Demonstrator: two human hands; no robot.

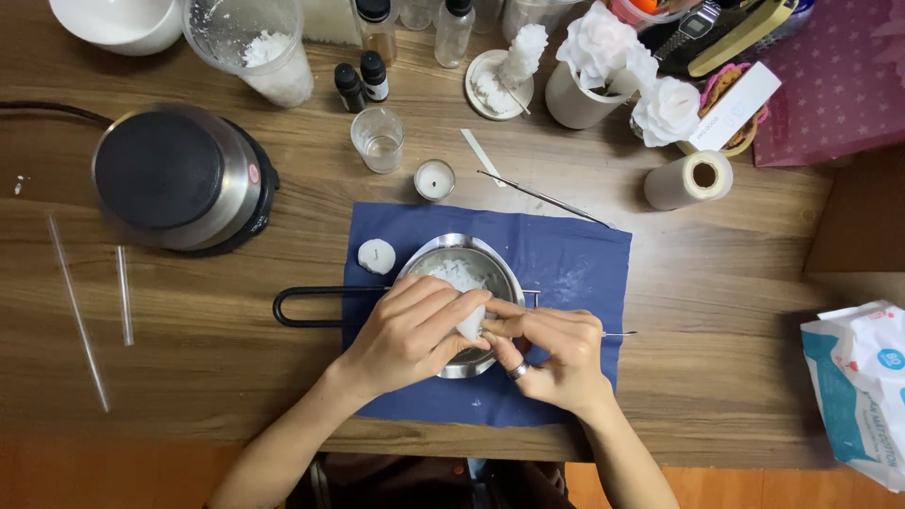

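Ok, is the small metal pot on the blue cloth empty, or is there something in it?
Not empty. The metal pot holds white crumbly bits, seen above the left hand and right hand, which hold a white lump over it.

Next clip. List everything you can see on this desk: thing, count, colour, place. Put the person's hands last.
Metal pot: one, silver with a black handle, on the cloth, white bits inside.
Cloth: one, dark blue, desk centre.
White wax piece: one, held between both hands over the pot.
Round white candle: one, on the cloth's left edge.
Tealight: one, white in a metal cup, above the cloth.
Small glass: one, clear, beside the tealight.
Hot plate: one, black and silver, left.
Dark dropper bottles: two, top centre.
White flower candles: two, top right.
Paper roll: one, cream, right.
Wipes pack: one, white and teal, right edge.
Left hand: grips the wax piece.
Right hand: ring on one finger, pinches the wax piece.
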